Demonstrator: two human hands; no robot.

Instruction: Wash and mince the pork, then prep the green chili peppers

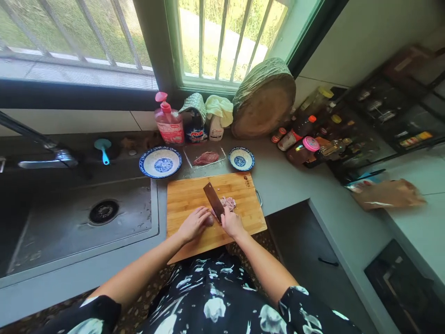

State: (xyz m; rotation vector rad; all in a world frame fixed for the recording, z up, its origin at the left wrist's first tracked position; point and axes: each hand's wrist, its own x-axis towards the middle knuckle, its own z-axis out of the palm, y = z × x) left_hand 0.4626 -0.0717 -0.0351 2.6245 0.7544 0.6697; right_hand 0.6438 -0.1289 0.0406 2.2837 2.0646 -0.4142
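My right hand (232, 222) is closed round the handle of a cleaver (213, 199), whose dark blade slants up to the left over a wooden cutting board (187, 195). Beside the blade, my left hand (193, 223) presses its bent fingers on a piece of raw meat (209, 221). The fingers partly cover that piece. Just right of the blade lies a small heap of cut meat (228, 202). Behind the board, another raw meat piece (206, 158) rests in a clear shallow tray, between a larger blue-rimmed plate (160, 162) and a small blue-rimmed dish (241, 159).
A steel sink (132, 204) with a faucet (52, 153) lies to the left. A pink soap bottle (169, 123), cleaner bottles and a thick round wooden block (266, 104) stand along the window. Several condiment jars and bottles (302, 148) crowd the right-hand corner.
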